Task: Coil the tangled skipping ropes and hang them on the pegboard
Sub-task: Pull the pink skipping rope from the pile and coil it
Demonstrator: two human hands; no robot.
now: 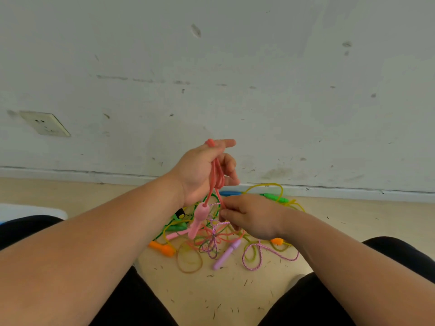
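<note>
Several loops of pink rope [216, 175] hang in my curled left fingers [229, 161]; my right fingers [227, 214], just below, pinch its strand. Coiling is underway; next, I'd free it from the tangle [211, 243] beneath.

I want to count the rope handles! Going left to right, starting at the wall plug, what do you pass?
Wall socket → larger orange handle → dangling pink handle → purple handle → green handle by the wall.
</note>
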